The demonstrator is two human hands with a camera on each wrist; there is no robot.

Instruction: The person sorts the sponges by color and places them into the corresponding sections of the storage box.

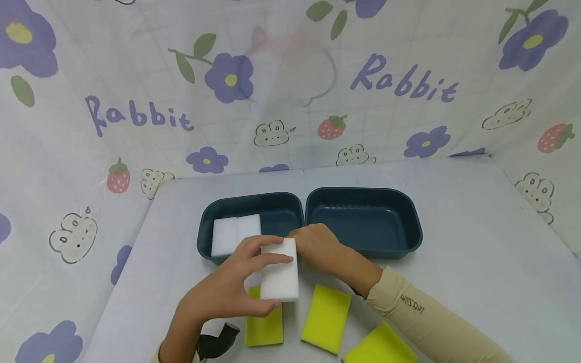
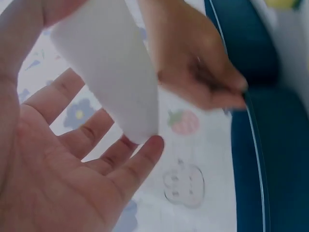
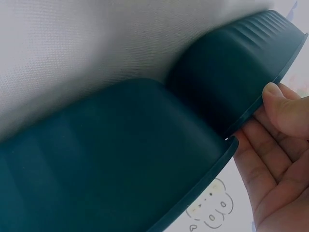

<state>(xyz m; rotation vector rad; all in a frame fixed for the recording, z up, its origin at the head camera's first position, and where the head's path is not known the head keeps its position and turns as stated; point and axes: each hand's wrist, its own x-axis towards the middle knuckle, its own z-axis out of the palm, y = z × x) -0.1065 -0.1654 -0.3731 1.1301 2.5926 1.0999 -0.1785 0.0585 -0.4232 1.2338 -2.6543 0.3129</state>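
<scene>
My left hand [image 1: 227, 285] holds a white sponge block [image 1: 279, 272] between thumb and fingertips, above the table in front of the left bin. Its outstretched fingers support the block's edge in the left wrist view. My right hand [image 1: 320, 247] pinches the rim of the left dark teal bin [image 1: 272, 195] near the corner where the two bins meet; thumb and rim show in the right wrist view. Inside that bin, white sponge blocks [image 1: 236, 234] lie side by side at its left end. The right dark teal bin [image 1: 363, 227] shows nothing inside.
Near the front lie yellow sponges: one [image 1: 264, 327] partly under my left hand, another [image 1: 326, 318] in the middle, and a third [image 1: 381, 345] beside my right forearm. A patterned cloth [image 1: 290, 91] hangs behind the white table [image 1: 463, 227].
</scene>
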